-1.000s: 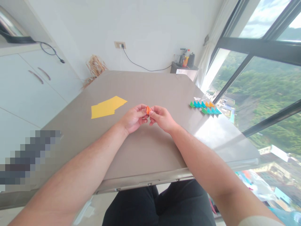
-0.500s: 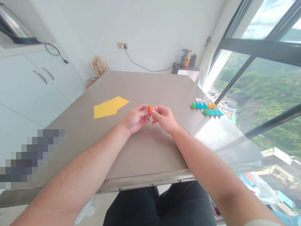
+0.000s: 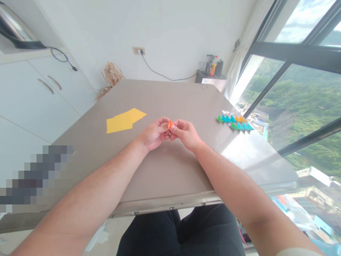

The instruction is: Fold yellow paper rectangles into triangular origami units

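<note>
A small orange folded paper piece is pinched between both hands above the middle of the table. My left hand is closed on its left side, thumb and fingertips together. From the right, my right hand grips it with thumb and index finger. Fingers cover the lower part of the paper, so its full shape is hidden. Yellow paper sheets lie overlapping to the left of my left hand. Off to the right stand two rows of small folded paper boats in green, blue and orange.
A large window borders the table's right side. Behind the far edge, a small cabinet carries bottles and a dark appliance. Dried stalks stand at the far left corner. A black cord runs along the wall.
The orange paper piece has turned slightly and looks more upright and narrower. The fingers of my right hand have drawn in closer to my left fingers.
</note>
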A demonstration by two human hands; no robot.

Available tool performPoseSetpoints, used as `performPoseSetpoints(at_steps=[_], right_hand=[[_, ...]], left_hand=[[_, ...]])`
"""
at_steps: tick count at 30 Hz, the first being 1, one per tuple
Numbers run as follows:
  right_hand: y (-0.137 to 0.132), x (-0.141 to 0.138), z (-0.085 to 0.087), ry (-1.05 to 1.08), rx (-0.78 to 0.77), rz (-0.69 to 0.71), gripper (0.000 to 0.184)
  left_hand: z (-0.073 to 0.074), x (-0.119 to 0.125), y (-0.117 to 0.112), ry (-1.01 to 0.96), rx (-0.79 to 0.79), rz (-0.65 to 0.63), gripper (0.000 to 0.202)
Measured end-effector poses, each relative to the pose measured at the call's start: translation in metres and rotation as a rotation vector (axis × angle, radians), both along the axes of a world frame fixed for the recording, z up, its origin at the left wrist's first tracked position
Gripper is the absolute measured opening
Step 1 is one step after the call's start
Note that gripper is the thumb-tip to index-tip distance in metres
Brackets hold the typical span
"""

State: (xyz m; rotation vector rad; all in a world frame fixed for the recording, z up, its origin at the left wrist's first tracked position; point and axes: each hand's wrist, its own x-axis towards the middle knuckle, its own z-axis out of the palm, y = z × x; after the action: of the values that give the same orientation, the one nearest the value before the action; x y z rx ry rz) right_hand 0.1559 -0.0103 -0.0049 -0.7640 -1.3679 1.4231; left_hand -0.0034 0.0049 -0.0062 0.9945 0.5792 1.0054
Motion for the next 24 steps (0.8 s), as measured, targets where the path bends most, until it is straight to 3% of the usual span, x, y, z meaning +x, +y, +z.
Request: performPoseSetpoints(at_steps=[9, 15, 24], right_hand=[[-0.001, 0.000, 0.001, -0.023, -0.043, -0.055, 0.036], [0.009, 0.011, 0.000, -0.140, 0.072, -0.280, 0.026], [0.008, 0.010, -0.006, -0.462, 0.232, -0.345, 0.016]], left_hand=[[0.000, -0.004, 0.004, 0.042, 0.032, 0.015, 0.033], [-0.001, -0.002, 0.000, 0.398, 0.166, 0.168, 0.040], [0.000, -0.003, 0.001, 0.595, 0.392, 0.400, 0.013]])
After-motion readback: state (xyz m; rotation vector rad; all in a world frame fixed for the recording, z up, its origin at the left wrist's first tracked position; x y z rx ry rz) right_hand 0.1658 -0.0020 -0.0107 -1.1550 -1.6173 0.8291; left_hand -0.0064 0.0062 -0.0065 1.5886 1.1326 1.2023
